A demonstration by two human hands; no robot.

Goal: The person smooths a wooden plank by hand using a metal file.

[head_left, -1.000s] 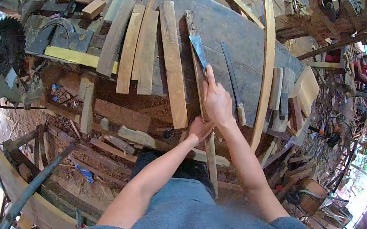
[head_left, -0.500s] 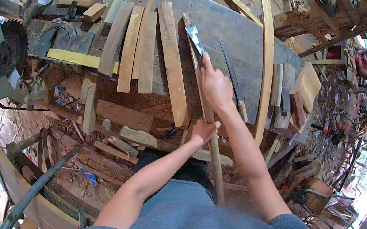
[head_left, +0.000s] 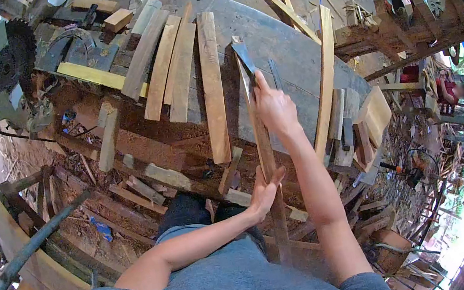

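Note:
My right hand (head_left: 276, 108) is closed round the handle of a putty knife (head_left: 242, 55), index finger stretched toward its broad metal blade. The blade lies against the far end of a long narrow wood strip (head_left: 264, 146), which points from the bench toward my body. My left hand (head_left: 264, 193) wraps the strip lower down, near the bench's front edge. Just right of my right hand is a dark narrow metal bar (head_left: 274, 72), its lower part hidden behind the hand.
Several wooden slats (head_left: 213, 88) lie on the dark workbench (head_left: 297, 57) to the left. A long curved slat (head_left: 326, 83) and short blocks lie right. A circular saw (head_left: 2, 71) stands far left. A person (head_left: 449, 90) is in the right background.
My left hand has turned on the strip, its thumb now across it, and sits a little lower. The putty knife's blade is tilted differently at the strip's far end. The view has shifted slightly.

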